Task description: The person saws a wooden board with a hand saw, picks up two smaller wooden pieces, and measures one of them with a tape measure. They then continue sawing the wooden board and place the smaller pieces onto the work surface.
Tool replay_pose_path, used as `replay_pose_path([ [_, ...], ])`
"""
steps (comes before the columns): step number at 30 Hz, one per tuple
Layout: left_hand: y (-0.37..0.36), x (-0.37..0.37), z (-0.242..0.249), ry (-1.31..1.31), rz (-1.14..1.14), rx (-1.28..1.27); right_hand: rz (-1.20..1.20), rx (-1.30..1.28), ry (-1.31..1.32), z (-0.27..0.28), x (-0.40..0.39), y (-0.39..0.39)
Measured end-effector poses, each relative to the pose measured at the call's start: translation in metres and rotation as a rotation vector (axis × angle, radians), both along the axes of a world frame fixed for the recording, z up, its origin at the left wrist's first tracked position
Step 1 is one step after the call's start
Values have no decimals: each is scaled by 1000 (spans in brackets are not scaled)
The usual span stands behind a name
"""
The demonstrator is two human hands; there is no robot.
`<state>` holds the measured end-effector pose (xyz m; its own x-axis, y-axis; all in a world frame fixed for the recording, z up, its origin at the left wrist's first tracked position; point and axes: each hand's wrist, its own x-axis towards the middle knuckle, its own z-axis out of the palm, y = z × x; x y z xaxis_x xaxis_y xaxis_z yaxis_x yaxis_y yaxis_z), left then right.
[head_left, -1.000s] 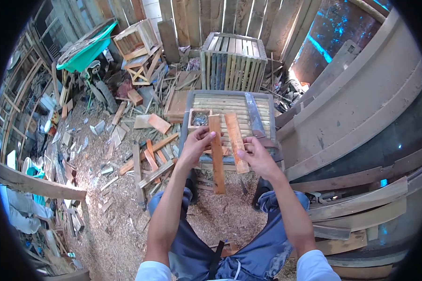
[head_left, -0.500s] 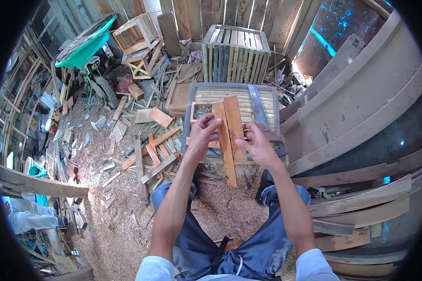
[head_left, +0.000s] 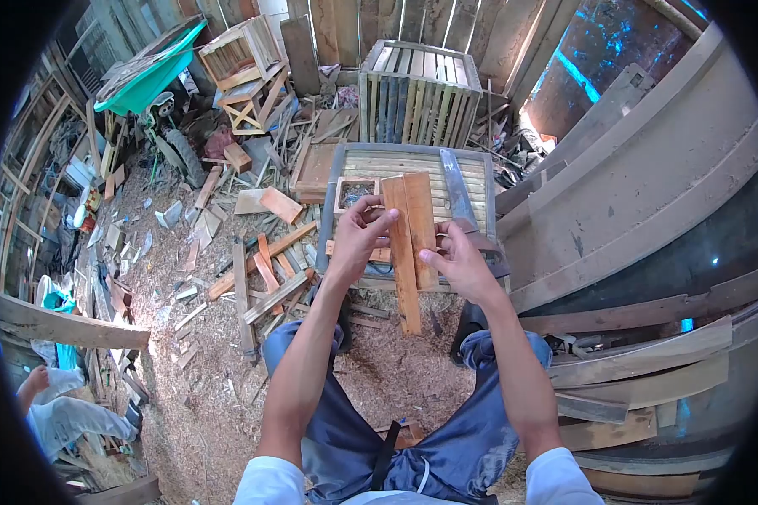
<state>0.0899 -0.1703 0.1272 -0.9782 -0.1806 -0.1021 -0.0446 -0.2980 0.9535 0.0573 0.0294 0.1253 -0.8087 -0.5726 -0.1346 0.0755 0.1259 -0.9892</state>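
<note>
- Holding the longer board (head_left: 406,282) and the shorter board (head_left: 420,227) side by side over the near part of the slatted table (head_left: 396,160), long edges together.
- Pointing both long axes near to far, far ends slightly left; almost level at the far ends, with the longer board reaching nearer, past the table's near edge.
- Pinching the longer board's left edge with the left hand (head_left: 360,244), thumb and fingers clamped on it.
- Clamping the shorter board's right edge with the right hand (head_left: 459,261), thumb on the upper face.
- On the table, left of the boards, a small wooden box (head_left: 356,180) with small bits inside; to the right, a handsaw (head_left: 456,185).
- Beyond the table, a slatted crate (head_left: 417,109) before a plank wall (head_left: 337,42).
- Left, scattered wood offcuts (head_left: 265,261) on a shavings-covered floor (head_left: 194,421); far left, a teal tub (head_left: 147,84).
- Near left, partly in view, another person (head_left: 80,418).
- Right, a large curved panel (head_left: 648,194), with stacked boards (head_left: 640,362) nearer.
</note>
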Motion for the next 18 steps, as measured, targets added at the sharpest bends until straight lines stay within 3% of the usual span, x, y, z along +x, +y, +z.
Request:
replay_pose_path([
  [18,0,0,3,-16,-8,31,-30,-33,12,1,1,-1],
])
